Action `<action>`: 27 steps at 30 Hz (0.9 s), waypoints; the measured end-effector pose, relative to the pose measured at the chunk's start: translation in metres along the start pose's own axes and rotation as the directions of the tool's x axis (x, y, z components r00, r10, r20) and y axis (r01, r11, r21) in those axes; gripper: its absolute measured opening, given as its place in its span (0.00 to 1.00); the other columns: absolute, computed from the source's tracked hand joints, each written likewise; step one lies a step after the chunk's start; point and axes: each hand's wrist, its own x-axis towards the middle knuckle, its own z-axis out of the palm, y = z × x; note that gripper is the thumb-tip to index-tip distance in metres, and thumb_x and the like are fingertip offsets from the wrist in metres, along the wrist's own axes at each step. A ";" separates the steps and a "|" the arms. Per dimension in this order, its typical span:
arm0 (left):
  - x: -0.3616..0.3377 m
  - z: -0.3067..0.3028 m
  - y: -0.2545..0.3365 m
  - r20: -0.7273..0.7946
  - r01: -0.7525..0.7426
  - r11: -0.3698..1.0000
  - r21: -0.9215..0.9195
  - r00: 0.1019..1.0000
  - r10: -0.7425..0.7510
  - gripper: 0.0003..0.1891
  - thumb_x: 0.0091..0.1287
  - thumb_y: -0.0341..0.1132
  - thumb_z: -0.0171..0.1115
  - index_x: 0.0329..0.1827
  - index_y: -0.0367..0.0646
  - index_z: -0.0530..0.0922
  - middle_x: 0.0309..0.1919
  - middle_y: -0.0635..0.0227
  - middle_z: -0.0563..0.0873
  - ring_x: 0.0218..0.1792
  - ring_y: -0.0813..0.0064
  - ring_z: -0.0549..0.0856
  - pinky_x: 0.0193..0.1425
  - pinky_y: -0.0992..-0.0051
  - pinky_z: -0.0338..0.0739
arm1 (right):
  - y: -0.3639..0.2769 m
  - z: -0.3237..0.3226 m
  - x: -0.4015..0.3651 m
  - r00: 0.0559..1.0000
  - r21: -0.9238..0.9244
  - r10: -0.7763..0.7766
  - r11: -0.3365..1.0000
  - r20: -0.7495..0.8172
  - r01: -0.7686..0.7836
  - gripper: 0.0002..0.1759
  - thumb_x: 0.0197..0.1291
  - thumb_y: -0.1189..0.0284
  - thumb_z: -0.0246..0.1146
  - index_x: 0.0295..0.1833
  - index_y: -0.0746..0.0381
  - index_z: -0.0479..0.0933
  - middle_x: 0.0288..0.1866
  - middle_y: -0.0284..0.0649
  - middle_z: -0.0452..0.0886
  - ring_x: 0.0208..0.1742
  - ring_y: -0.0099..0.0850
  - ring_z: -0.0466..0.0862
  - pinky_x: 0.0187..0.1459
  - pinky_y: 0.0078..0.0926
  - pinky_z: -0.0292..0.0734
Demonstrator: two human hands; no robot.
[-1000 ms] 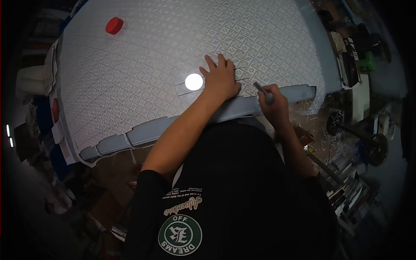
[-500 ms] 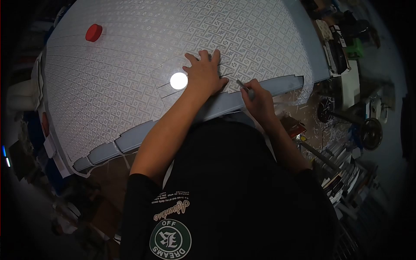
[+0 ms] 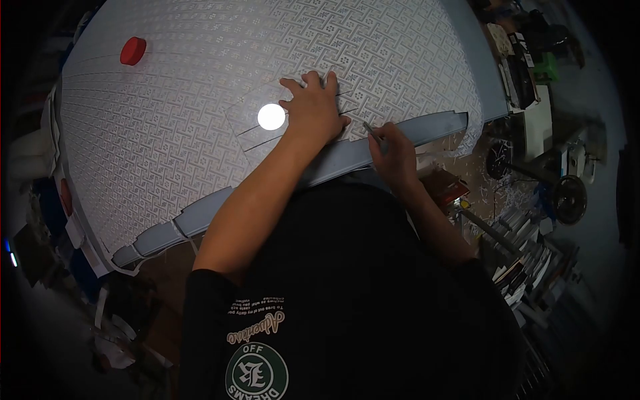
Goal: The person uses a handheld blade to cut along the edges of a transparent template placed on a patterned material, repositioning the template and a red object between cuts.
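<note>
My left hand point(image 3: 312, 110) lies flat with fingers spread on a clear sheet point(image 3: 250, 143) marked with dark lines. A bright white disc point(image 3: 271, 117) shows on the sheet beside my wrist. Beneath is a silvery-white cloth point(image 3: 187, 153) with a lattice and flower pattern. Closed around a slim grey pen-like tool point(image 3: 372, 131), my right hand point(image 3: 395, 157) is at the cloth's near edge. The tool's tip points at the cloth, just right of my left thumb; its exact kind I cannot tell.
A red round object point(image 3: 133, 51) rests on the cloth at the far left. The grey-blue table edge point(image 3: 437, 128) runs along my front. White scraps litter the floor at right, near a round metal-looking stand point(image 3: 569, 200) and stacked papers point(image 3: 533, 253).
The whole view has shifted slightly to the left. My left hand stays spread on the clear sheet, and my right hand keeps hold of the tool with only a slight turn.
</note>
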 end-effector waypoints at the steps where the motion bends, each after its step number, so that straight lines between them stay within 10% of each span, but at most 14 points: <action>1: 0.001 0.001 0.000 0.003 0.003 1.000 -0.007 1.000 -0.003 0.53 0.60 0.58 0.79 0.84 0.49 0.61 0.75 0.41 0.64 0.73 0.12 0.59 0.62 0.28 0.80 | 0.005 0.004 -0.003 0.997 -0.009 -0.052 0.999 -0.050 0.051 0.10 0.63 0.77 0.70 0.43 0.61 0.75 0.42 0.50 0.86 0.47 0.53 0.87 0.43 0.47 0.80; 7: 0.000 0.002 0.000 -0.044 -0.001 1.000 -0.004 0.999 0.001 0.52 0.59 0.57 0.80 0.83 0.48 0.64 0.74 0.41 0.66 0.72 0.13 0.61 0.60 0.28 0.80 | 0.019 0.030 0.048 0.909 -0.075 -0.312 0.950 -0.277 0.303 0.10 0.65 0.76 0.72 0.47 0.61 0.78 0.52 0.50 0.89 0.54 0.46 0.90 0.53 0.37 0.85; 19: 0.001 0.008 -0.002 -0.094 -0.004 0.999 0.035 0.996 0.007 0.52 0.58 0.58 0.80 0.84 0.52 0.64 0.71 0.45 0.69 0.71 0.16 0.64 0.57 0.30 0.84 | 0.012 0.055 0.111 0.930 0.016 -0.131 0.989 -0.345 0.145 0.09 0.66 0.74 0.71 0.47 0.61 0.78 0.52 0.47 0.91 0.50 0.46 0.92 0.47 0.39 0.88; 27: -0.001 0.008 -0.001 -0.116 0.017 0.996 -0.092 0.993 -0.028 0.52 0.52 0.51 0.85 0.81 0.51 0.68 0.72 0.44 0.69 0.73 0.16 0.62 0.59 0.26 0.79 | 0.018 0.018 0.128 0.981 0.063 -0.160 0.984 -0.108 0.168 0.10 0.67 0.72 0.72 0.48 0.61 0.79 0.46 0.44 0.91 0.46 0.44 0.92 0.43 0.37 0.86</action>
